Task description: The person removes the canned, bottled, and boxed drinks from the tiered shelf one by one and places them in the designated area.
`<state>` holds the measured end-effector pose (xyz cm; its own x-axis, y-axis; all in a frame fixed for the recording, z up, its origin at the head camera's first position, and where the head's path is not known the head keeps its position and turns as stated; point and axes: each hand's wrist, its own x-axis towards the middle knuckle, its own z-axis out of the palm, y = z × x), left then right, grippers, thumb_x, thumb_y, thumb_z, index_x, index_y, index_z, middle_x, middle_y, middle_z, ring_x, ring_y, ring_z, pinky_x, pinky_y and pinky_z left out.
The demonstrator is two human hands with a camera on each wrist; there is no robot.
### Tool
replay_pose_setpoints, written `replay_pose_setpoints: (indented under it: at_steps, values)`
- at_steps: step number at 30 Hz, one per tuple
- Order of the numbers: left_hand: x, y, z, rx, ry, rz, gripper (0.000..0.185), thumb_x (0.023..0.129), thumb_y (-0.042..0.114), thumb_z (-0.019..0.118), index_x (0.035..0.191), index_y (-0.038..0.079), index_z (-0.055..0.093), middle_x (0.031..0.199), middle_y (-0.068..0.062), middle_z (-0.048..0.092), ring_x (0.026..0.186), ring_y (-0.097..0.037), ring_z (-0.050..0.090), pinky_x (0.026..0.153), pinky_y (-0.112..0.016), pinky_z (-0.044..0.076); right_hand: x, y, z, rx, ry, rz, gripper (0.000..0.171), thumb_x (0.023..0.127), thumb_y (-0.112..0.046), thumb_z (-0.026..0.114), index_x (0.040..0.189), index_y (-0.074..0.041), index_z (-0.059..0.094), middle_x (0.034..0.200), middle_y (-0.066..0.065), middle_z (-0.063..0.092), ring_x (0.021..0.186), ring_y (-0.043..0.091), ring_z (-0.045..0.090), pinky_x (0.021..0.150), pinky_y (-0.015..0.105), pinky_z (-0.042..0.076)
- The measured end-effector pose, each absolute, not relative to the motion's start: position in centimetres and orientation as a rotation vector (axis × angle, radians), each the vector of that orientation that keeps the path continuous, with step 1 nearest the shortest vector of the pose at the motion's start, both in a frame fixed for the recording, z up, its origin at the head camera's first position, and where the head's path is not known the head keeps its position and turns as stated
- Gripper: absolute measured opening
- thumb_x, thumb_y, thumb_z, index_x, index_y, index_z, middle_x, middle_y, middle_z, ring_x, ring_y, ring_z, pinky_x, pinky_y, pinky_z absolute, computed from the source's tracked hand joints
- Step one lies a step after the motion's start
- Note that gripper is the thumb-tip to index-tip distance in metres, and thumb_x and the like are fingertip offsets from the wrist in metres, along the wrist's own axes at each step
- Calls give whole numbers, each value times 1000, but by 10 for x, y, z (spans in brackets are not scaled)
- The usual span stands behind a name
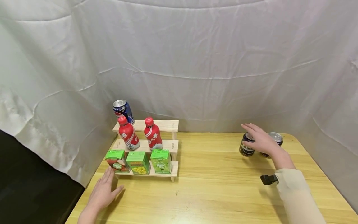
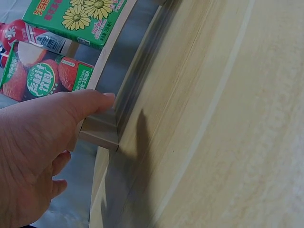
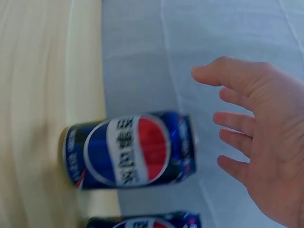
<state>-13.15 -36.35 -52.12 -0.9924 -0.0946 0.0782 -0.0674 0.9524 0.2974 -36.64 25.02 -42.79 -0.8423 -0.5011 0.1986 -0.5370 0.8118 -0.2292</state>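
My right hand (image 1: 263, 141) hovers with spread fingers just over a dark blue soda can (image 1: 246, 150), partly covering it. In the right wrist view a gap shows between that hand (image 3: 266, 128) and the blue Pepsi can (image 3: 128, 149). A second can (image 1: 276, 137) stands to its right. At the left, my left hand (image 1: 101, 192) lies beside the front left corner of a three-step wooden rack (image 1: 174, 169), its fingertips near a red-and-green juice box (image 1: 117, 161). Whether they touch the rack, I cannot tell.
Two more drink boxes, one with yellow flowers (image 1: 138, 165) and one light green (image 1: 161, 163), share the bottom step. Red bottles (image 1: 128, 133) (image 1: 153, 134) occupy the middle step. Another blue can (image 1: 123, 110) is on the top step. A pale curtain (image 1: 207, 62) hangs behind the table.
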Motion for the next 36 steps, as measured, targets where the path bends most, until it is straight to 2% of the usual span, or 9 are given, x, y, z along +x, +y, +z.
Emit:
replay_pose_setpoints:
  at_steps: [12,36]
  values:
    - [-132,-358,-517,180,-3041,-347,88,96,54,51,148,-13,25,156,-34,16,143,-51,21,113,-71,18,-358,204,-393,944,-2765,405,72,91,-32,68,151,-9,35,155,20,34,145,43,25,115,62,27]
    - [-132,-355,-513,190,-3058,-393,89,97,53,50,148,-14,23,156,-35,14,144,-52,18,114,-69,15,-364,88,-334,1295,-2465,440,65,92,-35,66,147,-8,43,151,15,44,146,34,31,121,49,27]
